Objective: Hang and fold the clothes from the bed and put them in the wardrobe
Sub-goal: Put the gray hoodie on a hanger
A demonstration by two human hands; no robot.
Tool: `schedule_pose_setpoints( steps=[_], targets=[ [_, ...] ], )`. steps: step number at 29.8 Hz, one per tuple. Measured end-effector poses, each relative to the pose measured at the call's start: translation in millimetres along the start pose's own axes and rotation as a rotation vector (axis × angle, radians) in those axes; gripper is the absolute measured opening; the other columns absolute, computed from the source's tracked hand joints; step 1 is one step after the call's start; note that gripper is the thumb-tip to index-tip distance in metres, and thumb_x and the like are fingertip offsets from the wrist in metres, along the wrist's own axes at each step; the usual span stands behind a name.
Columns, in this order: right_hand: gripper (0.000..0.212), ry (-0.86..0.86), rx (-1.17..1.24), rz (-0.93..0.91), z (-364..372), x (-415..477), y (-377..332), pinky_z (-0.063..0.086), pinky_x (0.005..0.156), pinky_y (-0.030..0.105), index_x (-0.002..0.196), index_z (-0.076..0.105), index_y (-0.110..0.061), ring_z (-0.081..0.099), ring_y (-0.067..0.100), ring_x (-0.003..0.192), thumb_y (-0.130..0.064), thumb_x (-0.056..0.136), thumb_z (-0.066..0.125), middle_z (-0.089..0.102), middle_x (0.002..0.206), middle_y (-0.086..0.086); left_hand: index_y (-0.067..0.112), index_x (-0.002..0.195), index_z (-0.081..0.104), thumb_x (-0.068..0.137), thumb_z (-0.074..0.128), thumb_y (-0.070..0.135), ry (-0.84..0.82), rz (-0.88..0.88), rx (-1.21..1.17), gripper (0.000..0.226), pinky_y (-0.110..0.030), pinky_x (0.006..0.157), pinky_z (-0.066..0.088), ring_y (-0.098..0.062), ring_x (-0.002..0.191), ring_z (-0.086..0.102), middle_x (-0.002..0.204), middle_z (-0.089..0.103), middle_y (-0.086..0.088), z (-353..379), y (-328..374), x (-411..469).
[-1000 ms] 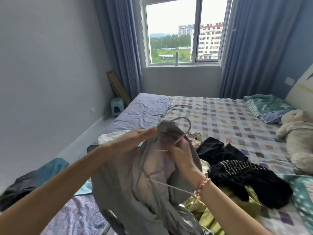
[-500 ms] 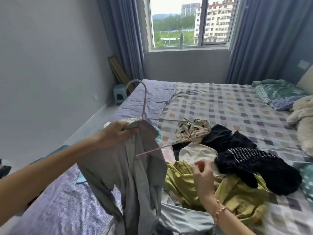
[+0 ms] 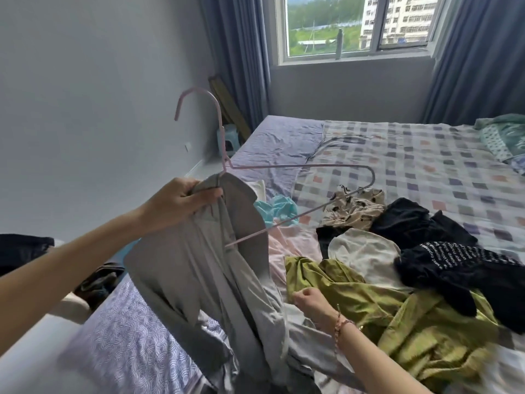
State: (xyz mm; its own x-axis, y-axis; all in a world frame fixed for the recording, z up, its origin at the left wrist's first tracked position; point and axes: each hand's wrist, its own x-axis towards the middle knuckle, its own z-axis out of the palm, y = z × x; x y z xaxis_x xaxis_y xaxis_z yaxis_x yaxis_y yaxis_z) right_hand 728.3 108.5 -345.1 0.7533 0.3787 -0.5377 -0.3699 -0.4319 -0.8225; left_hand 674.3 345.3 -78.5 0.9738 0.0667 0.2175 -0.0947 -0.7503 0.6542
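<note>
While my left hand point(image 3: 181, 204) grips the collar of the grey shirt point(image 3: 204, 274) together with the pink hanger point(image 3: 199, 89), both are higher than half a second ago. My right hand point(image 3: 308, 307), at five o'clock, has sunk to the green garment point(image 3: 369, 302), fingers curled; whether it holds cloth I cannot tell. At three o'clock black clothes point(image 3: 412, 223) lie on the bed point(image 3: 426, 166).

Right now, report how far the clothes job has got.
Done: nothing visibly put away. In hand: the left hand grips a grey garment only half on the pink hanger. Left: green garment, black clothes and others heaped on the bed.
</note>
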Motion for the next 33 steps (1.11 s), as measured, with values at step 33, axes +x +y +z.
schedule_pose_setpoints(
  steps=[33],
  targets=[
    [0.037, 0.475, -0.089, -0.558, -191, -74, -189, 0.045, 0.054, 0.013, 0.072, 0.065, -0.005, 0.054, 0.012, 0.063, -0.035, 0.091, 0.056, 0.06, 0.068, 0.004, 0.008, 0.11, 0.067, 0.081, 0.034, 0.071, -0.156, 0.172, 0.122, 0.076, -0.012, 0.091, 0.039, -0.005, 0.104, 0.057, 0.115, 0.064, 0.006, 54, 19, 6]
  ],
)
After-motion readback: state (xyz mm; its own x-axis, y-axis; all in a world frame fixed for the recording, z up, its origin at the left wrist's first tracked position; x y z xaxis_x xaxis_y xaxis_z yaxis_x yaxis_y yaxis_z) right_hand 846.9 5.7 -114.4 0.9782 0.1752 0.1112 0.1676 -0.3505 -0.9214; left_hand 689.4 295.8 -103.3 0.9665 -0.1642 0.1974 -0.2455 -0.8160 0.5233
